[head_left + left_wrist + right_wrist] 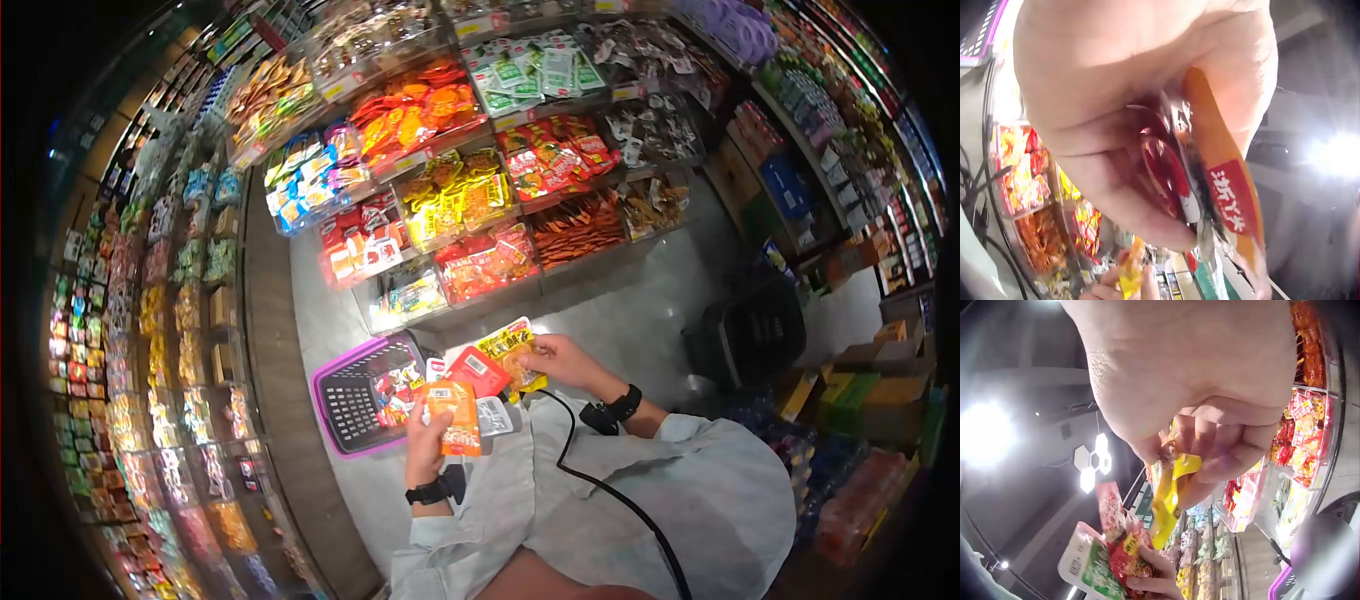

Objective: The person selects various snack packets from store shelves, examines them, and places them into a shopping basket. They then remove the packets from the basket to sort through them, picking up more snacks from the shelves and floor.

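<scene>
My left hand (425,450) grips several snack packets in a loose fan. In front is an orange packet (455,425), with a red packet (474,373) behind it and a silver-grey one (494,416) at the side. The left wrist view shows the orange packet (1225,187) edge-on between thumb and fingers. A yellow snack packet (508,345) is pinched by my right hand (570,362), just right of the red one. In the right wrist view this yellow packet (1172,497) hangs from the fingertips, near a green-and-white packet (1092,565) in the left hand's bunch.
A dark shopping basket with a purple rim (318,400) stands at the left, with packets (398,388) inside. Ahead rise tiered bins of snacks (455,205). Shelves (190,340) line the left side. A black bin (755,325) and cardboard boxes (880,400) are at right. A black cable (600,485) crosses my front.
</scene>
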The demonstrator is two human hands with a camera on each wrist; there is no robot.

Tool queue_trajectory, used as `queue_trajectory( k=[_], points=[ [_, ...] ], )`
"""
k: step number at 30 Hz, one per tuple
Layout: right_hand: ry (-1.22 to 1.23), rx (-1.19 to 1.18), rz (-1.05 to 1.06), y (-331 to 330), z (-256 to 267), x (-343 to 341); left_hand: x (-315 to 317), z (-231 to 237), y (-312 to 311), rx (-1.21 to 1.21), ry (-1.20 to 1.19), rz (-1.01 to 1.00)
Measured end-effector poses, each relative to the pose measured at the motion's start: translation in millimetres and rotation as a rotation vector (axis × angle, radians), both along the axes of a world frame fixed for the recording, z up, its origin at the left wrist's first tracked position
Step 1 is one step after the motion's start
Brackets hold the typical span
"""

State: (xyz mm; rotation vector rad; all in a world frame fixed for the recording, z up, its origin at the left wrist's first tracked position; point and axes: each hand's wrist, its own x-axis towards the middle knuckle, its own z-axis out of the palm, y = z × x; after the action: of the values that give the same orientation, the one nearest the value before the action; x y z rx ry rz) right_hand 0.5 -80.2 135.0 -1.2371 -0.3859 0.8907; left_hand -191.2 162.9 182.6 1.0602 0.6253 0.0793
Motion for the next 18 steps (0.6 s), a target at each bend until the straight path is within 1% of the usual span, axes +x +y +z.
queue_trajectory(
  k=[1,2,5,6,7,10,11,13,14,17,18],
  points=[
    [0.015,0.0,-0.035,-6.1,3.3,-3.9,5.9,0.2,-6.5,-0.063,-0.007,-0.028],
    [0.041,-0.066,-0.069,-12.8,6.3,-6.2,11.8,-0.6,-13.0,-0.129,-0.008,-0.046],
    [0.091,0.056,-0.15,-21.2,9.9,-12.2,31.6,7.2,-38.6,-0.273,-0.057,-0.124],
    [0.075,0.031,-0.155,-24.2,13.6,-12.6,41.5,11.1,-44.5,-0.277,-0.053,-0.185],
    [0.085,0.032,-0.185,-25.6,6.8,-14.0,49.4,13.7,-49.2,-0.283,-0.047,-0.245],
    [0.07,0.055,-0.294,-25.2,-14.5,-9.6,72.5,13.4,-54.8,-0.233,0.016,-0.407],
    [0.118,0.04,-0.3,-25.6,-19.0,-7.3,78.0,9.1,-53.4,-0.222,0.031,-0.449],
    [0.214,0.006,-0.312,-23.6,-4.6,2.2,94.7,8.5,-48.2,-0.18,0.025,-0.57],
    [0.205,0.003,-0.349,-18.1,2.7,7.8,100.5,8.6,-45.7,-0.165,0.027,-0.629],
    [0.314,0.053,-0.385,-3.0,9.8,30.3,127.0,7.6,-35.3,-0.082,0.011,-0.665],
    [0.313,0.068,-0.381,2.6,10.1,40.1,138.5,-0.7,-26.5,-0.062,-0.016,-0.698]
  ],
)
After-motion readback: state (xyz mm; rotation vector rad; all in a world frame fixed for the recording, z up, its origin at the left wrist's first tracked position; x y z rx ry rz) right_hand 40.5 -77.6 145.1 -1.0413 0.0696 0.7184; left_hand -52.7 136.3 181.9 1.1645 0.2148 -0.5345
